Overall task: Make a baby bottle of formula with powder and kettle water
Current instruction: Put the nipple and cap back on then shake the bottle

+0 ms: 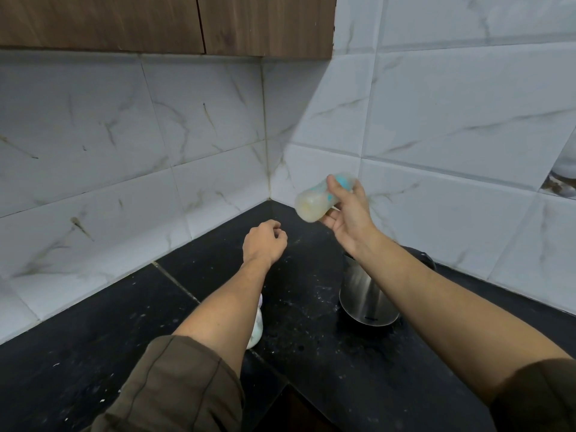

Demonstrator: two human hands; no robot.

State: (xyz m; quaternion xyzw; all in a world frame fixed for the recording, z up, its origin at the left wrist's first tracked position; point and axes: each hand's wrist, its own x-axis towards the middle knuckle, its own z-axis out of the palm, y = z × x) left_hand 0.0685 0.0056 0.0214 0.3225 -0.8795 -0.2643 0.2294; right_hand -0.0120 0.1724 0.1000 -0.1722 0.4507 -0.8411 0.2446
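Note:
My right hand (349, 213) grips a clear baby bottle (314, 202) with blue print, held tilted on its side above the black counter, its base toward the left; it is blurred and looks milky inside. My left hand (265, 243) hovers lower and to the left, fingers curled loosely, holding nothing. A steel kettle (364, 297) stands on the counter beneath my right forearm, partly hidden by it. A white container (256, 330) peeks out from under my left forearm.
The black speckled counter (109, 347) fills an inside corner between white marble-look tiled walls (124, 145). Wooden cabinets (156, 23) hang above. White specks lie scattered on the counter around the kettle.

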